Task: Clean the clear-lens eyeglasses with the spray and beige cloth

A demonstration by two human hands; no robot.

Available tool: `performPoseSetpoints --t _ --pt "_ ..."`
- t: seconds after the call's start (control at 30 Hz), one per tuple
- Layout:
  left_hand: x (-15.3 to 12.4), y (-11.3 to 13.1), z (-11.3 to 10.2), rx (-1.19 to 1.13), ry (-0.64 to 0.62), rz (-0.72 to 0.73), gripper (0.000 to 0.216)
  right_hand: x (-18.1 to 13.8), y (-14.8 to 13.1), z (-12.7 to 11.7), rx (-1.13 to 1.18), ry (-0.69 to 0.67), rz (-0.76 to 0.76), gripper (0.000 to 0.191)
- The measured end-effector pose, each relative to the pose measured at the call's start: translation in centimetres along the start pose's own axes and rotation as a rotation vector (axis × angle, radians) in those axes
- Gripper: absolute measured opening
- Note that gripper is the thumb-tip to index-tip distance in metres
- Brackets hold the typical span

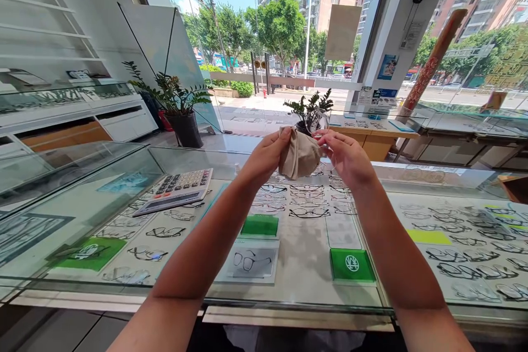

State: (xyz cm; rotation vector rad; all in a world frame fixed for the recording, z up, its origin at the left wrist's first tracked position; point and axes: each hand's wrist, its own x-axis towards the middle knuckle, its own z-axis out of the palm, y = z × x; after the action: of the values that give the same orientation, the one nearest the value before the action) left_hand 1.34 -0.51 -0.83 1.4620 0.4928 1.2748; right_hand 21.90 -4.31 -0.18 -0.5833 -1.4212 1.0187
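Note:
My left hand (267,157) is closed on a beige cleaning cloth (297,157), thumb on top, and the cloth hangs in folds between my hands. With pinched fingers my right hand (350,160) grips a pair of thin, clear eyeglasses (320,120). One lens stands up above my fingertips, and the rest of the frame is partly hidden by the cloth and fingers. Both hands are held out over a glass display counter (303,286). Rows of spectacle frames (309,213) lie beneath its glass, below my hands.
A large calculator (185,184) rests on the counter at the left. Green cards (352,265) and more frames (457,270) are inside the cases. Potted plants (185,126) stand beyond the counter, before a glass front onto the street.

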Motion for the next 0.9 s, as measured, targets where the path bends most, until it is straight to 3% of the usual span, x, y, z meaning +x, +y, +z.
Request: performPoseSetpoints --t 0.1,0.37,0.73,0.9 --pt "-0.2 0.6 -0.2 0.024 0.01 0.012 0.05 -0.1 0.2 0.0 -0.024 -0.084 0.002 0.016" --pt "-0.4 0.8 -0.4 0.327 0.039 0.14 0.056 0.0 0.8 0.4 -0.028 -0.151 0.055 0.017" --pt "-0.6 1.1 -0.2 0.251 0.083 0.097 0.057 -0.2 1.3 0.7 -0.076 -0.238 0.139 0.016" --pt "-0.4 0.9 -0.2 0.246 0.105 0.079 0.06 -0.1 1.5 0.9 -0.058 -0.205 0.152 0.018"
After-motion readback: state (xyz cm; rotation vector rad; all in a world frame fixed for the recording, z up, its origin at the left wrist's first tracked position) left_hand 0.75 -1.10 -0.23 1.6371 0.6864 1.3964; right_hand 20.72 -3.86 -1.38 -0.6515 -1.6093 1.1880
